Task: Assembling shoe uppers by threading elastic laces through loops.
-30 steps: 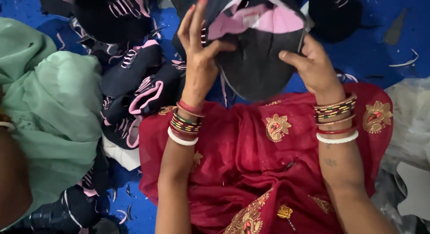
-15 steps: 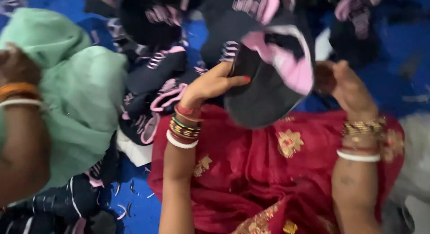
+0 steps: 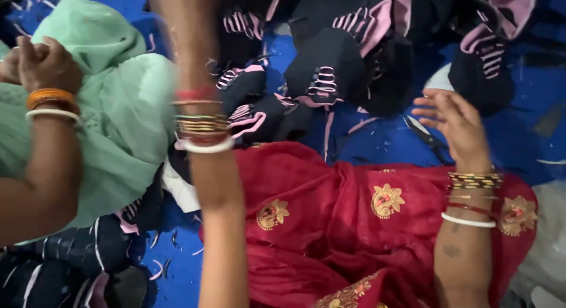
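Above a red embroidered cloth (image 3: pixel 354 225), the right hand (image 3: pixel 457 122) hovers spread and empty near scissors (image 3: pixel 427 137) beside black-and-pink caps (image 3: pixel 330 78), while the raised left hand's grip cannot be told, being out of frame.

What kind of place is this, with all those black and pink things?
Probably a sewing workshop on the floor: piles of black-and-pink fabric pieces, scissors near the right hand, and thread scraps on the blue mat.

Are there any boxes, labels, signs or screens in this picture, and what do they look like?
None show: no package, label, sign or screen.
Only black and pink cap pieces piled on a blue floor sheet, red embroidered cloth and green cloth.
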